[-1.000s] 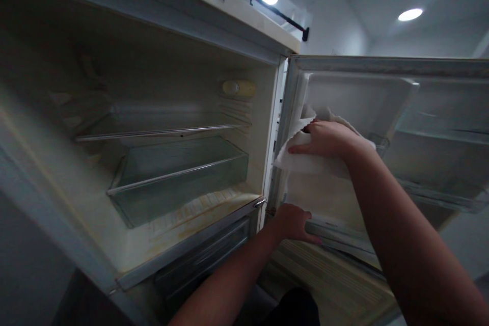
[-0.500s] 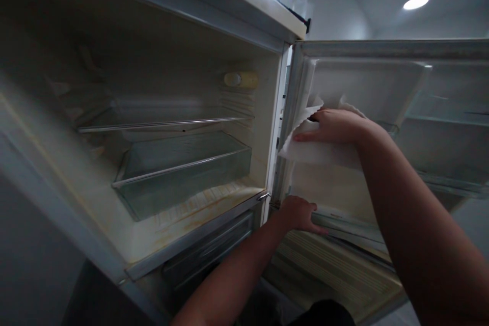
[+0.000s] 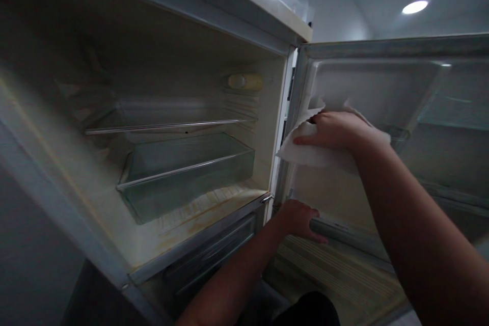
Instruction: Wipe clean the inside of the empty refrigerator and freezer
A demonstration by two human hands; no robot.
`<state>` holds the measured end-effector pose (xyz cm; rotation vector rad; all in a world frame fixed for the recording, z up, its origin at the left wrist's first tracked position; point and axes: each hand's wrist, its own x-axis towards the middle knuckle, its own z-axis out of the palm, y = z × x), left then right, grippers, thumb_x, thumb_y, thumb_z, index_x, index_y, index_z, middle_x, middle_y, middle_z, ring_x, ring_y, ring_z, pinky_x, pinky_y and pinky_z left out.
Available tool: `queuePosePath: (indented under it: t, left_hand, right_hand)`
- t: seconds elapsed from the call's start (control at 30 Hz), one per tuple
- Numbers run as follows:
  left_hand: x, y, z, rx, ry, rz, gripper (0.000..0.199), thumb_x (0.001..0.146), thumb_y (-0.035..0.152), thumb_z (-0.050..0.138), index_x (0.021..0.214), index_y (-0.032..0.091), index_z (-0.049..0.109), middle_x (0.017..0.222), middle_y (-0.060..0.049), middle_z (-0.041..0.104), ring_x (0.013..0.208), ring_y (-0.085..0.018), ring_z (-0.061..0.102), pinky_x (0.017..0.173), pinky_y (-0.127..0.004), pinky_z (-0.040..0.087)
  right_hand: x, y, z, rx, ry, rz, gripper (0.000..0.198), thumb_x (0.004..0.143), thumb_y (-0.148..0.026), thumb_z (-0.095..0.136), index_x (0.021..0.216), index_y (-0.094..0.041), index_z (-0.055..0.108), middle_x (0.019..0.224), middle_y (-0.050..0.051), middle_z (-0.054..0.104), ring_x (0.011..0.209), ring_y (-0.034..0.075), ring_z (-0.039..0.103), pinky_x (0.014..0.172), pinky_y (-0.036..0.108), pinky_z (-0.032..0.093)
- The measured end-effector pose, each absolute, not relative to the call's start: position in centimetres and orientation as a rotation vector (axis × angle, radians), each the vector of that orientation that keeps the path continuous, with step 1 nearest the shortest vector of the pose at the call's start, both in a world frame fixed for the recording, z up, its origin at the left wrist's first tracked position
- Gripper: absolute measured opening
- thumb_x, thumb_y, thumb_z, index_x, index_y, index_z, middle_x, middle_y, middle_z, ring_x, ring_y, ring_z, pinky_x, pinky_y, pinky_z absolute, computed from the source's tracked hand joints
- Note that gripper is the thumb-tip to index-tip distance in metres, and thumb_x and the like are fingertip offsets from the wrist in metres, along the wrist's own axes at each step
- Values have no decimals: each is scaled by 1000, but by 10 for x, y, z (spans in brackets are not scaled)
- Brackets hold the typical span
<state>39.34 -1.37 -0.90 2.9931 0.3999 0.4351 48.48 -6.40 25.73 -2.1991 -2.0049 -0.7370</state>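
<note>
looking at a white cloth [image 3: 304, 153], bunched under the right hand [image 3: 330, 130], up against the pale inner liner [image 3: 376, 81] of the open upper fridge door [image 3: 382, 50], toward the hinge side. reads as light, thin and limp; should fold and crease easily, might tear near the wavy edge if yanked. can't tell wet or dry; if damp, expect slipping on the smooth liner. best to hold by the gathered middle, with palm behind, not by the loose corner.

right hand: partly curled, with thumb apart from fingers, holding the cloth from above, leaving a flap poking out past the thumb.

left hand [image 3: 300, 219]: lower down, about half open, with thumb spread from fingers at the near end of a grey bar [image 3: 342, 231]; can't tell whether gripping or just resting.

further out, inside the cabinet: seeing a shelf [image 3: 168, 127] above a clear drawer [image 3: 191, 183], a stained floor [image 3: 204, 221] underneath, and a yellowish lamp cover [image 3: 245, 81] on the side wall. below the bar: a ribbed panel [image 3: 328, 265].
</note>
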Motion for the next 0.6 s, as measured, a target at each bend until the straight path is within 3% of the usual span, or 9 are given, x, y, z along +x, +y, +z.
queuePosePath:
  t: [0.23,0.43,0.6]
  left_hand:
    - [374,-7,-10,2960,267,437,76,75,86,59,126,31,70,119,-3,78,109,-29,73,89,-40,55]
    - [366,-8,-8,3001,323,417,69,76,85,60,117,31,74,112,-5,79,107,-31,74,88,-42,54]
    - [365,-6,-5,3012,303,392,66,77,83,61,116,32,75,109,-5,80,109,-31,72,101,-47,49]
  right_hand:
    - [463,-64,250,-2228,-1907,-865,63,79,-73,65,110,-20,79,103,17,76,95,35,71,85,47,54]
    - [454,-62,248,-2192,-1880,-875,58,79,-64,71,116,-20,79,100,17,75,97,37,69,88,50,53]
    - [450,-63,249,-2196,-1875,-793,54,79,-59,74,120,-23,77,102,15,75,105,38,67,94,52,50]
